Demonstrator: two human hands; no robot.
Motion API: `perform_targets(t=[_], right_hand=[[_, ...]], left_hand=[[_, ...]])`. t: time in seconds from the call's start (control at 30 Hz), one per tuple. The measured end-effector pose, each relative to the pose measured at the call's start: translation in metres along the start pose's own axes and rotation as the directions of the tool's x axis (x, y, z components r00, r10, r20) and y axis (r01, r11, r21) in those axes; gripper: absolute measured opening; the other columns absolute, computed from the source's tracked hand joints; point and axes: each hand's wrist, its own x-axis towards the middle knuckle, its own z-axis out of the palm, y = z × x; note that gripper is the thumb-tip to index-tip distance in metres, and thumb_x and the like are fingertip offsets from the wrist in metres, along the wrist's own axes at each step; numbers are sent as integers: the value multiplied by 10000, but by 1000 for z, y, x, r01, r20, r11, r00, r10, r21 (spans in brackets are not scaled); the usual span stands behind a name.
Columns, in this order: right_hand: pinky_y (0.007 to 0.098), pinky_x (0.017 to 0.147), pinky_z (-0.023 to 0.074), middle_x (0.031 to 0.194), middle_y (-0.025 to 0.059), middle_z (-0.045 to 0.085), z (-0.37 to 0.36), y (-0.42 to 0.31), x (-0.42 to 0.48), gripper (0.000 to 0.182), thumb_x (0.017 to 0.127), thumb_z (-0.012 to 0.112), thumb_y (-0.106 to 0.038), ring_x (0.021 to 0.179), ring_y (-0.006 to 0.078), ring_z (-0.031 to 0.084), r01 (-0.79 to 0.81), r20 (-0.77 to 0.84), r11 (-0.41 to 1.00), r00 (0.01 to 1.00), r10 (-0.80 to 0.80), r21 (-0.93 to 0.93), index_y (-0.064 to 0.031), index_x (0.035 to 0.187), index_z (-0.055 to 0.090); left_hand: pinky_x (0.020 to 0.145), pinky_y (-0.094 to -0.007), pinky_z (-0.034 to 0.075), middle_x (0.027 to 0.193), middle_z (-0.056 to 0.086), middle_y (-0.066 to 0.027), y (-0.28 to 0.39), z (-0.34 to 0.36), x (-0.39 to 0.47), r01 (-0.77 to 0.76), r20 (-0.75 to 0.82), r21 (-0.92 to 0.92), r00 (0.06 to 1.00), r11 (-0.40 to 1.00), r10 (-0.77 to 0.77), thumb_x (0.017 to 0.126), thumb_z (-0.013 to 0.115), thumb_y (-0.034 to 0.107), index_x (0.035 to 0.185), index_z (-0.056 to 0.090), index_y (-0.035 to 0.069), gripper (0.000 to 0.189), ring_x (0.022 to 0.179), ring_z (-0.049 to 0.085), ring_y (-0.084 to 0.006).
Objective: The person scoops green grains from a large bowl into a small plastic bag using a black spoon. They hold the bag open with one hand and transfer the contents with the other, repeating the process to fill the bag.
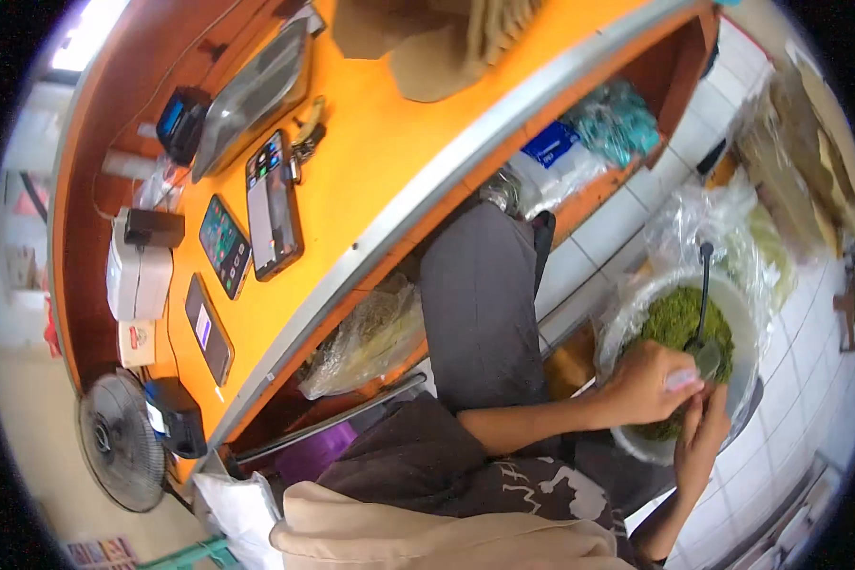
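My left hand (645,388) and my right hand (702,431) meet over a pale round tub (744,313) lined with clear plastic. Between their fingertips is what looks like a small clear plastic bag (707,358); its contents are hard to make out. Finely shredded green material (666,317) fills the tub's middle. Out of it leans a spoon (705,285) with a long black handle, its lower end beside the little bag. Behind the tub, a crumpled clear bag (712,206) holds more light green material.
An orange counter (342,185) with a metal edge runs along my left. On it lie three smartphones (276,206), keys (306,146), a clear plastic tray (256,92) and brown paper bags (434,64). A fan (121,442) stands at its near end. Wrapped packs (613,121) fill the shelf below.
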Motion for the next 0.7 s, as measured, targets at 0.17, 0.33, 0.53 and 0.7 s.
perform_targets(t=[0.17, 0.33, 0.53, 0.7], right_hand=[[413, 615, 415, 738, 203, 514, -4, -7, 4, 48, 960, 490, -26, 635, 365, 486, 39, -15, 986, 999, -42, -164, 22, 967, 485], [424, 665, 435, 800, 225, 553, -6, -9, 11, 41, 919, 512, 2, 696, 401, 524, 124, 100, 981, 989, -110, -152, 19, 955, 499], [471, 655, 425, 752, 222, 509, -3, 0, 9, 50, 907, 514, -30, 695, 418, 520, 49, -121, 966, 989, -82, -255, 19, 898, 506], [396, 619, 448, 858, 215, 559, 3, 8, 25, 68, 952, 487, -22, 686, 355, 529, 76, -282, 917, 939, -198, -392, 29, 910, 507]], left_hand=[[608, -483, 460, 724, 618, -192, -2, -5, 3, -29, 65, 66, 998, 997, 24, 765, 722, 212, 768, 574, 26, 238, 710, 622, -426], [611, -473, 449, 712, 582, -179, -3, -14, 7, -60, 84, -20, 995, 998, 61, 756, 697, 193, 746, 553, 28, 220, 706, 603, -421], [665, -474, 469, 745, 581, -169, 15, -11, 4, -88, 93, 126, 993, 988, 77, 772, 677, 188, 783, 570, 25, 195, 745, 608, -407], [767, -440, 539, 1110, 612, -147, 6, -8, 0, -54, 150, 277, 989, 959, 12, 765, 717, 189, 1052, 608, 43, 341, 838, 654, -378]])
